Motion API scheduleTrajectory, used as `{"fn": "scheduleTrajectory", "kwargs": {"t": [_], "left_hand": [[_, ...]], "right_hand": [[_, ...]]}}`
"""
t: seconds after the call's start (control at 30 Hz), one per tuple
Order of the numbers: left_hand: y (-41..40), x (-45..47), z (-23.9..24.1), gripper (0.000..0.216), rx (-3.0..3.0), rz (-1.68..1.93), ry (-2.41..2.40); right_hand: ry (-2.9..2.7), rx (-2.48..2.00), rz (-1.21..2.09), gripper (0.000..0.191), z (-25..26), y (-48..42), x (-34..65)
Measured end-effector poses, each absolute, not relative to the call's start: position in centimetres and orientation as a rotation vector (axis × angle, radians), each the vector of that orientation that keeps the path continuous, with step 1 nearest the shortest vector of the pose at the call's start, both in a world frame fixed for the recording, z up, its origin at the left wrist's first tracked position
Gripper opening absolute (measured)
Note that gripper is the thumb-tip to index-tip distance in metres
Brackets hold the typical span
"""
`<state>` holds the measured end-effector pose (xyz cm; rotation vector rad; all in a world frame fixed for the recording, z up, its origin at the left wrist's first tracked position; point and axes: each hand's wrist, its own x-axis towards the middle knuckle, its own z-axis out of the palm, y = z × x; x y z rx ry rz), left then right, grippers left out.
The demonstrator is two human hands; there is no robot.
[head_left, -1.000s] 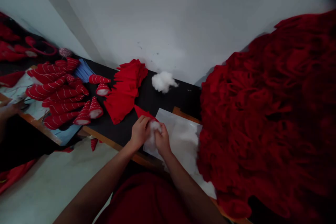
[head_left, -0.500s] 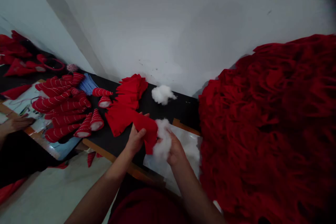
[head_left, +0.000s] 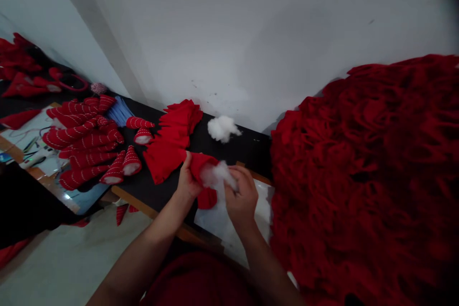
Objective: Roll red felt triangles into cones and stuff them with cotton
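The left hand (head_left: 186, 182) is closed around a folded piece of bright red felt-like fabric (head_left: 202, 174), thumb on the near face and fingers behind it. The right hand (head_left: 243, 196) is curled, its fingertips (head_left: 233, 174) pinching a tuft of white polyester fibre fill (head_left: 219, 175). The tuft sits at the open edge of the red fabric, touching it, and the two hands are close together but apart (the exact fold of the fabric is hidden by the fingers).

Below both hands, on the near side, lies a translucent plastic sheet (head_left: 215, 222). It rests on a black-topped bench (head_left: 211, 141) with a wooden edge.

Farther along the bench, just left of the hands, is a stack of flat red fabric pieces (head_left: 167, 148). A loose ball of white fibre fill (head_left: 222, 129) lies on the far side, against the white wall (head_left: 251, 33).

To the left is a pile of red cones with white stitched stripes (head_left: 84, 141), beside a blue bundle (head_left: 120, 111). A large heap of dark red ruffled fabric (head_left: 358, 177) fills the right side.
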<state>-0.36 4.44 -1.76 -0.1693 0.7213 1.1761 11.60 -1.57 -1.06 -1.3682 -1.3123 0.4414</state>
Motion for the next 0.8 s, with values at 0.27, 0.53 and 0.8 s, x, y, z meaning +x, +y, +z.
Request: {"fn": "scheduleTrajectory", "kwargs": {"t": [0.27,0.53,0.8], "left_hand": [[3.7,1.7,-0.5,0.025,-0.153,1.254,0.729],[2.5,1.8,-0.7,0.04,0.083,1.232,0.671],[2.6,2.3,-0.5,0.041,0.044,1.24,0.674]], "right_hand": [[-1.765,-1.386,-0.072,0.034,-2.9,-0.7,9.0],[-1.877,-1.184,0.096,0.041,-4.2,0.1,9.2],[-1.514,-1.277,-0.057,0.034,-3.7,-0.5,9.4]]}}
